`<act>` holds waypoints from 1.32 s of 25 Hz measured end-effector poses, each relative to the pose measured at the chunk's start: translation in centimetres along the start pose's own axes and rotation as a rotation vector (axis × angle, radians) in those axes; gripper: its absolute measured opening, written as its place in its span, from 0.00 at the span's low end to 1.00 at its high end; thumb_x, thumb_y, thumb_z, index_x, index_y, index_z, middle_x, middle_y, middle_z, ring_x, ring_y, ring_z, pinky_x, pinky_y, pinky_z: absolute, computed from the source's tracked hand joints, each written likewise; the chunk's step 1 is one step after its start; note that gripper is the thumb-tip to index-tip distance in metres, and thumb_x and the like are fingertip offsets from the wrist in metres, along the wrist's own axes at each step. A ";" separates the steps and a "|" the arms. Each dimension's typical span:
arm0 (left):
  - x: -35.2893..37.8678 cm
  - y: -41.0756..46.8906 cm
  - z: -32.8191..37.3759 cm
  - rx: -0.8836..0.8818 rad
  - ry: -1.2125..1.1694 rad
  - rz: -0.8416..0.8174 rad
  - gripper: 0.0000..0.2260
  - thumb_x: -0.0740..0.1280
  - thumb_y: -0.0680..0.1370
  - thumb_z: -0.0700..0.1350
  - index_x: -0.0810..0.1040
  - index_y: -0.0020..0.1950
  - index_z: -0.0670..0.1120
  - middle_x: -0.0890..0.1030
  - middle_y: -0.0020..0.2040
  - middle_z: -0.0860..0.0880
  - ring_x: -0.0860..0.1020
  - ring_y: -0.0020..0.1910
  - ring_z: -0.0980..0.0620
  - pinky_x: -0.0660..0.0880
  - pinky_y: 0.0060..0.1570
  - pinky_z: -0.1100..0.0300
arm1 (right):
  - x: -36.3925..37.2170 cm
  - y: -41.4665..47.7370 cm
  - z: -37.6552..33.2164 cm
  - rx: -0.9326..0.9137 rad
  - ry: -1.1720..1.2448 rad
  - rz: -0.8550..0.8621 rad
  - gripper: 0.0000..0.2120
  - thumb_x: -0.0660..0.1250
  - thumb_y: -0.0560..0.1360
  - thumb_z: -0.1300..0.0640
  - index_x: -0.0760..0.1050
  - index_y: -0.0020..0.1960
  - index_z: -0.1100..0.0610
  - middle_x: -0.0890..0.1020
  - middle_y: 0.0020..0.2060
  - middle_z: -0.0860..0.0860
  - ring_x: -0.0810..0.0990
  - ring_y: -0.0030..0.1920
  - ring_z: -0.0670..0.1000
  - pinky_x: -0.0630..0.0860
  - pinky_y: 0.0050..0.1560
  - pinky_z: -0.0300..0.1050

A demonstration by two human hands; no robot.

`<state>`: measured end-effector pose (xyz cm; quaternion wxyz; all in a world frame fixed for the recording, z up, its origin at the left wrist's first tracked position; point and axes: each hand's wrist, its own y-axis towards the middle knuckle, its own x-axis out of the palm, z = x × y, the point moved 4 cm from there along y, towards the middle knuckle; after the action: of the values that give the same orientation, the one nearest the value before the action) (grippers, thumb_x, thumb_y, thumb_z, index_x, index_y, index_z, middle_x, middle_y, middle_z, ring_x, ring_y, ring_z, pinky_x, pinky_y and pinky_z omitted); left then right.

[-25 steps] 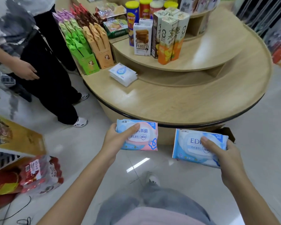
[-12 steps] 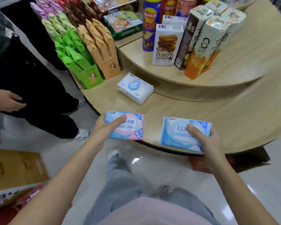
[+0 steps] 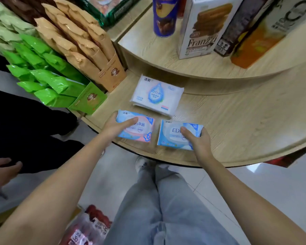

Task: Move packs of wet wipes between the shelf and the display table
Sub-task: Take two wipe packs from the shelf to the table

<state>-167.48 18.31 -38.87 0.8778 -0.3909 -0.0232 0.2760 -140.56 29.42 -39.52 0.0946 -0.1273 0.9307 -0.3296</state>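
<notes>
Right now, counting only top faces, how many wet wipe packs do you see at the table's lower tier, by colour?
blue and pink pack, gripped by the left hand: 1
blue pack, gripped by the right hand: 1
white pack, unheld, more may lie under it: 1
Total: 3

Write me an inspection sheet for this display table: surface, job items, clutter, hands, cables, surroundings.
Surface: wooden display table, curved tiers.
Job's things: pink wipes pack and blue wipes pack side by side near the front edge; white pack stack behind.
Clutter: green snack packs, tan snack packs, Franzzi box.
Hands: left hand grips the pink wipes pack; right hand grips the blue wipes pack.
Cables: nothing seen.
Surroundings: another person's hand at left; red packaged goods on the floor.
</notes>
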 end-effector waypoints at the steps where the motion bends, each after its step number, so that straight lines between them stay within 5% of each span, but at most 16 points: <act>1: 0.1 1.0 -0.3 -0.012 0.018 -0.016 0.17 0.77 0.68 0.50 0.74 0.51 0.50 0.84 0.48 0.51 0.83 0.43 0.53 0.79 0.43 0.60 | 0.6 0.7 0.6 0.010 -0.009 0.010 0.20 0.77 0.68 0.56 0.74 0.54 0.62 0.84 0.48 0.55 0.84 0.44 0.49 0.80 0.43 0.42; 4: 0.3 2.7 -1.3 -0.026 0.092 -0.079 0.23 0.79 0.61 0.57 0.74 0.49 0.52 0.84 0.47 0.52 0.83 0.44 0.53 0.78 0.42 0.59 | 1.2 1.6 2.2 0.022 -0.048 0.056 0.20 0.78 0.67 0.54 0.73 0.52 0.59 0.83 0.48 0.54 0.84 0.45 0.49 0.80 0.44 0.43; 7: -0.2 3.5 -2.0 0.020 0.273 -0.043 0.22 0.76 0.64 0.60 0.74 0.50 0.51 0.83 0.48 0.52 0.82 0.45 0.52 0.77 0.44 0.58 | 1.3 0.8 2.6 0.010 -0.180 0.129 0.21 0.77 0.67 0.49 0.71 0.52 0.57 0.82 0.46 0.50 0.82 0.46 0.48 0.79 0.48 0.43; 11: -1.0 3.4 -2.5 0.144 0.646 0.129 0.33 0.66 0.61 0.73 0.78 0.49 0.47 0.81 0.46 0.48 0.79 0.47 0.48 0.77 0.48 0.53 | 0.0 1.2 2.8 -0.066 -0.420 0.211 0.27 0.72 0.62 0.31 0.74 0.48 0.51 0.81 0.46 0.50 0.82 0.46 0.49 0.80 0.50 0.51; 14: -0.8 2.8 -2.0 0.208 0.827 0.193 0.32 0.68 0.67 0.68 0.75 0.57 0.42 0.77 0.53 0.43 0.74 0.55 0.43 0.70 0.56 0.52 | -0.5 2.2 3.2 -0.043 -0.524 0.152 0.32 0.68 0.59 0.26 0.77 0.47 0.52 0.82 0.46 0.52 0.82 0.46 0.50 0.80 0.49 0.52; 16: -1.1 2.2 -0.6 0.257 0.913 0.258 0.28 0.69 0.70 0.63 0.73 0.58 0.43 0.74 0.55 0.43 0.71 0.58 0.43 0.67 0.57 0.53 | -0.9 2.1 2.2 -0.002 -0.523 0.141 0.29 0.69 0.65 0.31 0.76 0.47 0.56 0.82 0.45 0.52 0.81 0.46 0.52 0.78 0.47 0.48; 19: -0.6 -0.6 2.0 0.424 0.713 0.270 0.12 0.66 0.76 0.45 0.77 0.58 0.45 0.77 0.54 0.45 0.74 0.56 0.45 0.69 0.56 0.55 | -3.0 1.3 1.3 0.126 -0.605 0.100 0.20 0.60 0.78 0.43 0.74 0.42 0.61 0.81 0.45 0.61 0.80 0.49 0.60 0.72 0.48 0.47; 22: 1.7 -4.2 2.7 0.416 0.557 0.062 0.08 0.64 0.77 0.39 0.79 0.54 0.47 0.80 0.41 0.49 0.77 0.42 0.49 0.71 0.44 0.58 | -5.3 -0.8 -0.1 0.138 -0.515 0.078 0.14 0.61 0.78 0.55 0.75 0.38 0.62 0.82 0.39 0.62 0.81 0.39 0.60 0.75 0.47 0.50; 25: 5.0 -6.5 1.1 0.353 0.682 -0.185 0.06 0.64 0.77 0.41 0.79 0.50 0.49 0.79 0.39 0.51 0.76 0.39 0.52 0.72 0.44 0.57 | -7.9 -4.8 0.2 0.160 -0.356 0.086 0.08 0.61 0.77 0.61 0.77 0.44 0.64 0.79 0.36 0.58 0.76 0.32 0.53 0.73 0.38 0.44; 30: 11.6 -8.8 -0.7 0.484 1.149 -0.768 0.07 0.64 0.78 0.41 0.80 0.53 0.45 0.82 0.47 0.49 0.78 0.46 0.53 0.71 0.47 0.61 | -10.3 -14.7 8.6 0.287 -0.099 0.299 0.07 0.62 0.77 0.60 0.76 0.43 0.61 0.80 0.37 0.55 0.78 0.34 0.52 0.71 0.37 0.43; 33: 17.8 -11.4 -0.8 0.675 1.381 -0.826 0.10 0.62 0.78 0.43 0.79 0.56 0.47 0.82 0.53 0.49 0.79 0.54 0.50 0.71 0.52 0.60 | -10.3 -22.5 15.8 0.370 0.141 0.532 0.06 0.63 0.77 0.61 0.76 0.43 0.61 0.80 0.37 0.56 0.77 0.34 0.51 0.72 0.35 0.42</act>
<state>-146.86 20.52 -34.61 0.7944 -0.1500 0.4572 -0.3706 -122.75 6.28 -36.35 0.1345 0.1628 0.8599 -0.4647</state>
